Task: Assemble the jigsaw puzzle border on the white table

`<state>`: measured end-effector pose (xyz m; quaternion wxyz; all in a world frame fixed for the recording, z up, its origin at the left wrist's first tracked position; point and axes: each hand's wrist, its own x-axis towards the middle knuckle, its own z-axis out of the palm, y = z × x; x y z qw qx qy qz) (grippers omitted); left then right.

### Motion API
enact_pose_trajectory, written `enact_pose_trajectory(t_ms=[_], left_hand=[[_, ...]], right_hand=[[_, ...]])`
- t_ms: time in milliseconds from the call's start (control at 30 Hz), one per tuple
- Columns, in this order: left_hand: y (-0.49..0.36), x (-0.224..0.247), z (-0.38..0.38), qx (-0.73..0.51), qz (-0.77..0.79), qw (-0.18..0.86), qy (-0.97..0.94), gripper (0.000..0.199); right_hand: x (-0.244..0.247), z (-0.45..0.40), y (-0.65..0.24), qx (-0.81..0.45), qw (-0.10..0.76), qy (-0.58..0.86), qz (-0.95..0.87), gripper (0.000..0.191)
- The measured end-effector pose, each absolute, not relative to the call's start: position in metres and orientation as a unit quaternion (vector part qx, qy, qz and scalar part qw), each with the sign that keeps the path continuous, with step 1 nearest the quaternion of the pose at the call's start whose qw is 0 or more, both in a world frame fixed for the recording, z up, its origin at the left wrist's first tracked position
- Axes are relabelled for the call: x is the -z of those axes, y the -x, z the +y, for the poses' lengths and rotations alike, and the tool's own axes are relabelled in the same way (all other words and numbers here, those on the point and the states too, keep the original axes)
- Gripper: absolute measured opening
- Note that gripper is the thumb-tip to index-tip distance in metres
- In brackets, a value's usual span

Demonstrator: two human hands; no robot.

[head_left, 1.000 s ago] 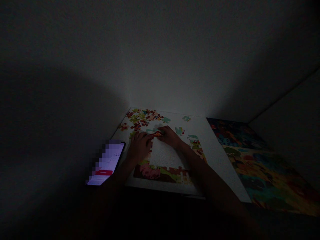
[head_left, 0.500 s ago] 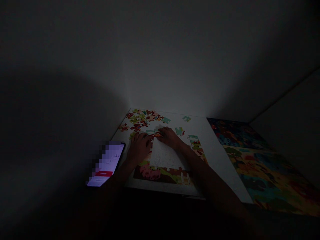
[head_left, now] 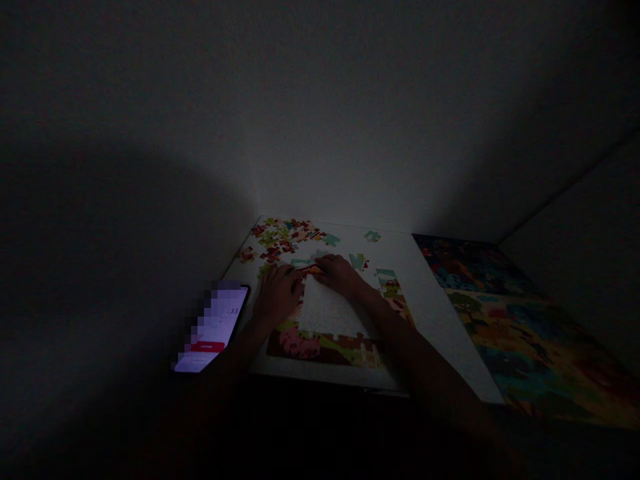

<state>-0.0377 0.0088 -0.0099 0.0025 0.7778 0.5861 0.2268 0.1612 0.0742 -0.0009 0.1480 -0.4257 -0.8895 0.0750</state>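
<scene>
My left hand (head_left: 276, 299) rests on the left side of a partly joined jigsaw puzzle, fingers curled down at its upper left corner. A small red and orange puzzle piece (head_left: 312, 269) lies between the fingertips of both hands. My right hand (head_left: 338, 275) comes in from the right with its fingers closed on that piece. Light blue puzzle pieces (head_left: 301, 262) show just beyond the fingertips. The joined bottom border (head_left: 320, 348) has a pink animal and a white fence. Dim light and the hands hide part of the left border.
Loose puzzle pieces (head_left: 280, 235) are heaped at the back left of the white board (head_left: 440, 333). A joined strip (head_left: 390, 285) stands right, near a light blue piece (head_left: 357, 261). A lit phone (head_left: 215, 327) lies left. Colourful pictures (head_left: 540, 347) lie right, with walls behind.
Both hands stay almost in place over the same piece, with only a very slight shift of the fingers. The puzzle and loose pieces look the same.
</scene>
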Motion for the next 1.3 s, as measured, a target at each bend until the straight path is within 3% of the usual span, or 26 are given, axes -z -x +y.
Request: enact_pose_trajectory(t_ms=[1300], left_hand=[[0.0366,0.0088,0.008,-0.219,0.592,-0.003,-0.775,0.03]], right_hand=[[-0.0056,0.0696,-0.1608,-0.064,0.129,0.43,-0.891,0.028]])
